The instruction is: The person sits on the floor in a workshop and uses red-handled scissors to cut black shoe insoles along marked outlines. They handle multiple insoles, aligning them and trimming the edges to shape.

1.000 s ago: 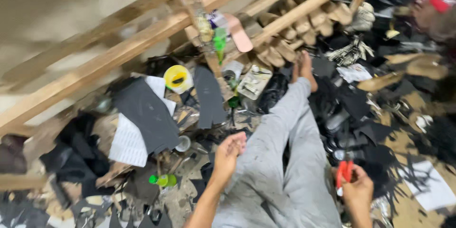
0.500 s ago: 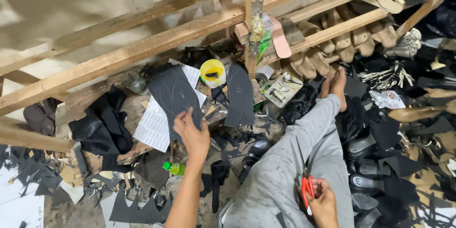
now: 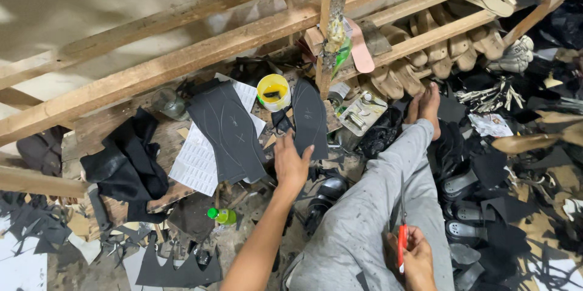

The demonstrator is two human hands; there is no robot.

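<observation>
cluttered workshop floor (image 3: 255,236) under a slanted wooden frame (image 3: 200,54). marked dark sheet (image 3: 228,130) lies uncut; one dark sole piece (image 3: 310,118) already cut. left hand (image 3: 291,166), fingers spread, touches that piece. right hand (image 3: 416,260) grips red-handled scissors (image 3: 401,239).

Left hand (image 3: 291,166): spread open, fingertips on the lower end of a dark sole cutout (image 3: 310,118).
Right hand (image 3: 416,260): closed on red-handled scissors (image 3: 401,230), blades up, beside the grey trouser leg (image 3: 376,206).
Large dark sheet (image 3: 228,130): lying over white printed paper (image 3: 194,160).
Yellow tub (image 3: 273,92): between sheet and cutout.
Green-capped bottle (image 3: 221,215): on the floor, near the forearm.
Wooden beams (image 3: 182,54): above.
</observation>
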